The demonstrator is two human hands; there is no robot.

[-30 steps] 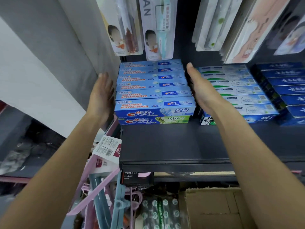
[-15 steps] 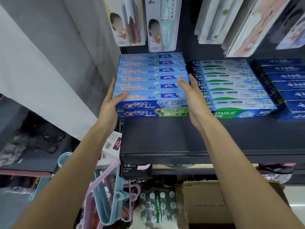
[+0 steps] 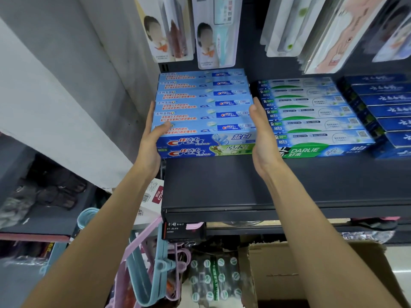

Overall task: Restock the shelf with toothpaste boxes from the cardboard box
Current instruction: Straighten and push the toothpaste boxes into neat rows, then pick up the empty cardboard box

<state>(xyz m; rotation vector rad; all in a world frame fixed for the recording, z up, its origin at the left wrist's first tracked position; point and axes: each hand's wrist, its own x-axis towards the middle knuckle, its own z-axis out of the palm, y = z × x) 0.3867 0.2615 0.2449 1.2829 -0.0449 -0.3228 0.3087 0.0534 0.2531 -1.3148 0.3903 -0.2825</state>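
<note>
A stack of light-blue Crest toothpaste boxes [image 3: 204, 112] lies in several rows at the left end of the dark shelf [image 3: 222, 185]. My left hand [image 3: 152, 143] grips the stack's left end near the front, thumb on top of the front box. My right hand [image 3: 262, 138] presses flat against the stack's right end, fingers straight and together. The stack rests on the shelf, squeezed between both hands. The open cardboard box [image 3: 322, 274] stands on the floor below at the right; my right forearm hides most of its inside.
Green-and-blue Darlie boxes [image 3: 311, 121] sit right beside the Crest stack, dark blue boxes [image 3: 387, 112] further right. Toothbrush packs [image 3: 213, 32] hang above. A grey wall [image 3: 66, 96] borders the shelf's left end. Pink and blue hangers [image 3: 155, 263] hang below.
Both hands drew back from the rear of the Crest stack to its front part. My left thumb came onto the front box and my right palm closed against the stack's end.
</note>
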